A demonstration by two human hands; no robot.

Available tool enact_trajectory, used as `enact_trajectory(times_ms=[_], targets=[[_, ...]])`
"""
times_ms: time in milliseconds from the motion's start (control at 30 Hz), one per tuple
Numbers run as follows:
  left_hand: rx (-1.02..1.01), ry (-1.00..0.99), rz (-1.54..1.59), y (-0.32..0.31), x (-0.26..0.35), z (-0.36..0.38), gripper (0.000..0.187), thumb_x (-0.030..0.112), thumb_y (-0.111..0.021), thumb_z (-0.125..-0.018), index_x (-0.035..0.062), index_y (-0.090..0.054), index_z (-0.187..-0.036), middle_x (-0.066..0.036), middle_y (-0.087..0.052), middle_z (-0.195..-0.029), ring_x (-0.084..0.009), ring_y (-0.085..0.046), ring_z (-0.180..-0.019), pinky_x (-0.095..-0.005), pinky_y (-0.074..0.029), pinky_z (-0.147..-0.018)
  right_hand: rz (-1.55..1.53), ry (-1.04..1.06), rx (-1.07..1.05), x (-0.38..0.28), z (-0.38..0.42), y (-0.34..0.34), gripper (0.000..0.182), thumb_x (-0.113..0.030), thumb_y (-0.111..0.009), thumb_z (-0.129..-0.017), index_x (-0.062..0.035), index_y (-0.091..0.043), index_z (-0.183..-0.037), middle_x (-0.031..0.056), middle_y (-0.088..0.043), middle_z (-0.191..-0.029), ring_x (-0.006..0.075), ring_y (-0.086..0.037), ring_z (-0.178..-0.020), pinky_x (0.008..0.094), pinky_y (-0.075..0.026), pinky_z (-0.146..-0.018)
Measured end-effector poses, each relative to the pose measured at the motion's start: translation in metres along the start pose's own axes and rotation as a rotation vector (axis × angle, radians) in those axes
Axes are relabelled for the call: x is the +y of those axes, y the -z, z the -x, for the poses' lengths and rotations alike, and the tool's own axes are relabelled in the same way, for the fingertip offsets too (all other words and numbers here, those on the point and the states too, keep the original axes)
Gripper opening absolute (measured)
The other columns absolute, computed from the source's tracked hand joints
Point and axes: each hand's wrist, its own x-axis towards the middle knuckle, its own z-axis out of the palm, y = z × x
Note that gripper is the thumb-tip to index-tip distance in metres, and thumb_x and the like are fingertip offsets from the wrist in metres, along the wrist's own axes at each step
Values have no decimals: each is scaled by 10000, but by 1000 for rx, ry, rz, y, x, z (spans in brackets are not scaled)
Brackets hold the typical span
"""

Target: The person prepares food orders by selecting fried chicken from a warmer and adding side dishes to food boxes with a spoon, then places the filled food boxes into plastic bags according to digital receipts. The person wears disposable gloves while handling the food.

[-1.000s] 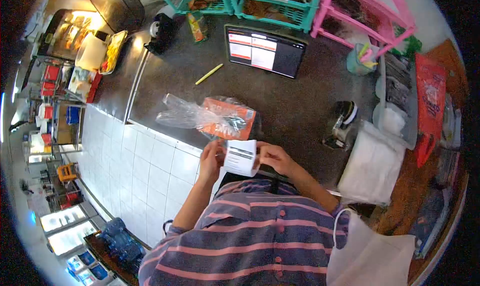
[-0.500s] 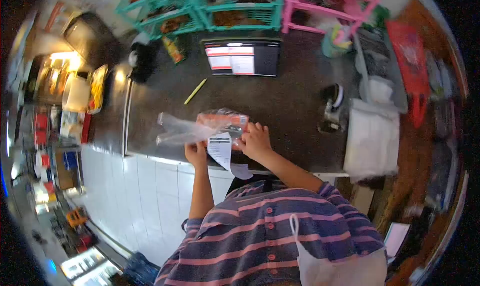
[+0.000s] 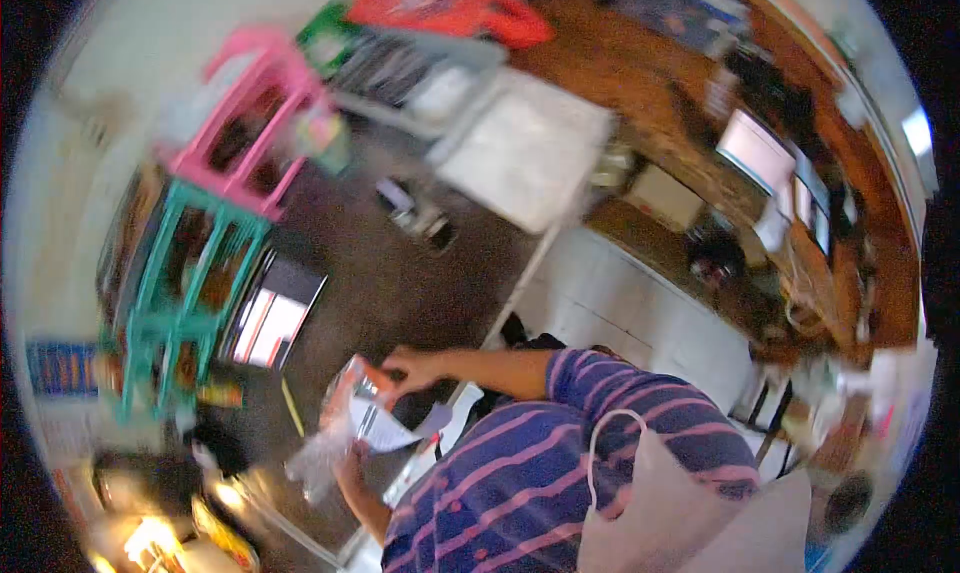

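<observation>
A clear plastic bag [image 3: 318, 451] with an orange-red packet [image 3: 358, 381] in it is held between both hands at the lower left of the blurred view. My left hand [image 3: 350, 465] has its fingers closed on the bag's lower side. My right hand [image 3: 412, 369] grips the packet's upper right side. A printed white paper slip [image 3: 380, 425] hangs from the packet toward my striped shirt, its end curling.
A tablet [image 3: 272, 318] stands by green [image 3: 180, 273] and pink [image 3: 245, 138] racks. A yellow pen [image 3: 293, 407] lies near the bag. White sheets [image 3: 530, 148] and a grey tray [image 3: 440, 88] are further up; a brown box [image 3: 662, 199] sits right.
The camera view has swung round to the right, showing the wooden counter and floor there. Both hands still hold the bagged packet, which now appears lower and further left.
</observation>
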Motion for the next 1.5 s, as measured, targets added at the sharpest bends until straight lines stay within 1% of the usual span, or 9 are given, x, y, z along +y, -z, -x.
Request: enact_trajectory(times_ms=[400, 733, 867, 1067, 1133, 1200, 1267, 1333, 1500], targets=[[-761, -355, 319, -126, 218, 73, 469, 50, -493, -846, 40, -306, -1276, -144, -437, -1208, -239, -510, -1007, -335, -478, -782, -1383, -16, 876, 6, 230, 152, 567, -349, -626, -760, -136, -345, -1204, 26, -494, -1073, 173, -492, -1004, 369, -468, -731], [-1237, -463, 104, -343, 336, 135, 457, 179, -500, -868, 42, -336, -1272, -145, -432, -1221, -250, -497, -1037, -343, -447, -834, -945, 10, 1861, 290, 465, 372, 414, -261, -545, -810, -182, -396, -1188, 74, -523, -1041, 208, -550, -871, 388, -486, -687], [-1317, -443, -18, -421, 382, 173, 418, 184, -491, -874, 42, -371, -1248, -108, -468, -1190, -223, -507, -1030, -318, -444, -817, -1071, -192, 2031, 245, 492, 424, 425, -241, -545, -819, -206, -387, -1212, 85, -518, -1046, 215, -536, -901, 405, -484, -681], [-1446, -432, -164, -507, 421, 181, 401, 171, -490, -873, 43, -384, -1239, -80, -475, -1186, -208, -519, -1019, -301, -435, -815, -1341, 221, 2005, 344, 487, 489, 550, -235, -587, -802, -178, -314, -1276, 96, -444, -1168, 263, -483, -991, 474, -414, -808], [-1441, -466, -257, -542, 433, 182, 390, 161, -483, -875, 42, -388, -1234, -77, -474, -1187, -209, -522, -1015, -301, -434, -815, -1064, 249, 1943, 331, 488, 520, 440, -292, -598, -794, -134, -455, -1178, 86, -503, -1091, 247, -524, -907, 430, -431, -769], [-1481, -451, -252, -575, 447, 189, 380, 139, -474, -873, 36, -387, -1228, -78, -471, -1190, -208, -526, -1008, -304, -433, -816, -985, 97, 1947, 410, 474, 555, 406, -378, -598, -781, -94, -554, -1068, 70, -563, -962, 222, -541, -828, 384, -431, -743], [-1511, -454, -297, -609, 467, 204, 386, 137, -477, -869, 32, -383, -1229, -85, -468, -1191, -204, -522, -1012, -306, -433, -818, -930, -271, 1765, 339, 493, 566, 450, -429, -590, -773, -72, -575, -1048, 63, -591, -890, 210, -539, -820, 370, -424, -755], [-1507, -469, -299, -653, 474, 200, 407, 153, -495, -854, 24, -389, -1225, -99, -476, -1181, -209, -490, -1043, -328, -418, -851, -666, -568, 1698, 443, 466, 576, 516, -431, -571, -785, -42, -521, -1121, 97, -566, -1005, 200, -516, -901, 371, -425, -768], [-1164, -1032, -466, -795, 461, 163, 467, 159, -532, -822, -7, -355, -1221, -159, -433, -1195, -264, -436, -1099, -336, -352, -905, -974, -173, 1246, 263, 564, 536, 594, -334, -530, -835, -29, -309, -1294, 133, -449, -1208, 206, -468, -1030, 333, -385, -876]])
